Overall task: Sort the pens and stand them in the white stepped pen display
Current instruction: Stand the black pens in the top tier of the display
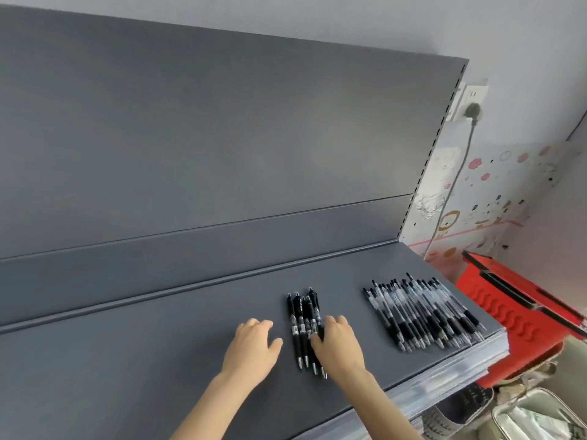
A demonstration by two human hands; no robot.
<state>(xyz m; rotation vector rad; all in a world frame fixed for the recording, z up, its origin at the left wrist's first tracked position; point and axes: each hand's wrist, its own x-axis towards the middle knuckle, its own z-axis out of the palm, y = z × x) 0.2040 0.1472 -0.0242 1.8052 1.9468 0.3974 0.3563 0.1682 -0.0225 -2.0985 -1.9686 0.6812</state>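
The small group of black pens point(303, 325) lies flat near the middle of the grey shelf point(127, 360). The pens are packed side by side, with their tips toward you and their clip ends toward the back panel point(190, 138).

Your right hand point(340, 344) rests against the right side of this group. Its fingers are curled over the outermost pens and its thumb touches the barrels. Whether it actually pinches a pen cannot be told from this view.

Your left hand point(254, 347) lies palm down on the shelf just to the left of the group. Its fingers are relaxed and slightly bent, its thumb is extended toward the pens without touching them, and it holds nothing.

A larger group of clear-barrelled pens point(419, 312) with black grips lies further right, near the right end of the shelf. These pens form a slanted row, well apart from the black group.

Beyond the shelf's right end is a red basket point(508, 312). On the wall above it is a white wall socket point(460, 100) holding a grey plug point(473, 111), and the plug's cable point(451, 192) hangs down behind the shelf.
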